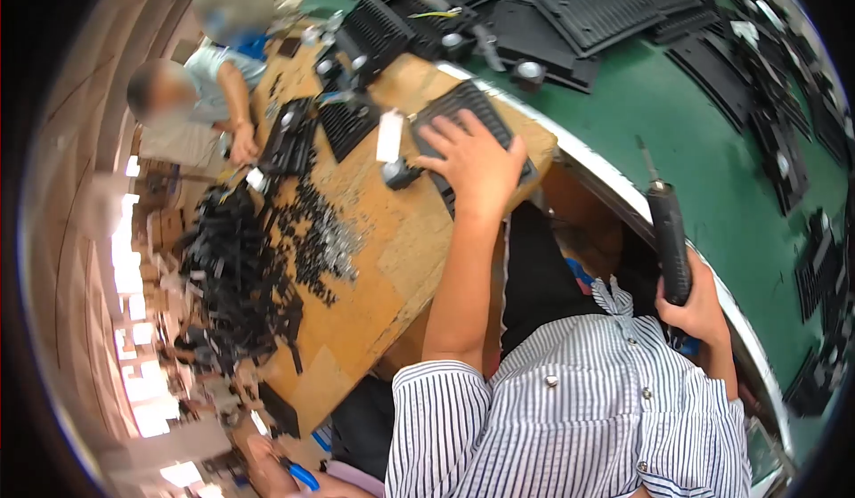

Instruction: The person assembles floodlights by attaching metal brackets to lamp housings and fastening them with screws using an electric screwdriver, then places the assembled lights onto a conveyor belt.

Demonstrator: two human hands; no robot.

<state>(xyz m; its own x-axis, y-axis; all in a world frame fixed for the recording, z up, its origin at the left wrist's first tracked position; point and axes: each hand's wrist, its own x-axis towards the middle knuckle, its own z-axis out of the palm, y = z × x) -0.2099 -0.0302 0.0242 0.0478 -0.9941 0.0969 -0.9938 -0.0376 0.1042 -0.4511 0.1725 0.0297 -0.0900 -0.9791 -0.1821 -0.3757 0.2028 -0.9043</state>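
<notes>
My left hand (476,164) lies flat with its fingers spread on a black ribbed housing (459,106) at the edge of the wooden table. Beside it on the tabletop sit a small black part with a round silvery end (398,174) and a white tag (389,137). My right hand (696,306) is closed around the black grip of an electric screwdriver (668,240), whose thin bit points upward over the green surface's edge.
Small screws and black bits (325,235) are scattered across the wooden table (392,257), beside a heap of black brackets (232,275). More ribbed housings (614,4) cover the green surface (606,115). Co-workers (227,88) sit at the far left; another person's hand (267,462) is near blue-handled pliers (303,476).
</notes>
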